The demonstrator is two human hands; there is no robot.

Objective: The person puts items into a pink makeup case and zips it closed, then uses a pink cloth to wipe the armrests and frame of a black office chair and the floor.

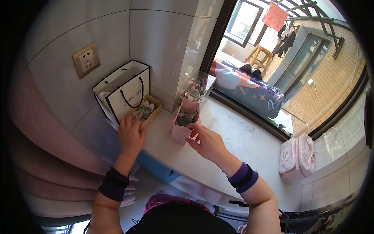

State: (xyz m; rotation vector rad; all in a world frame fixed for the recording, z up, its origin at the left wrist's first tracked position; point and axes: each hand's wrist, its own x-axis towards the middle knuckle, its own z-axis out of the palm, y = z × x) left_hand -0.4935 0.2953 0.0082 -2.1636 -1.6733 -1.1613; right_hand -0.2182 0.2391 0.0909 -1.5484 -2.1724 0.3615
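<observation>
My left hand (131,134) reaches over the near end of a small tan open box (154,113). Its fingers are spread and slightly bent, and I see nothing held in them. Inside the box lie several small round pale and greenish pieces (144,110). My right hand (208,142) is at the right side of a pink paper bag (180,134), thumb and forefinger apart by its edge. Whether the fingertips touch the bag is hard to tell. Dark, clear-wrapped contents (184,119) fill the bag's top.
A white paper bag with black trim (134,87) stands behind the tan box, against the tiled wall. Behind the pink bag is a clear organizer (206,80) with small cosmetics. A pale pink case (290,160) sits at the right of the marble-look counter (233,132), beside the window.
</observation>
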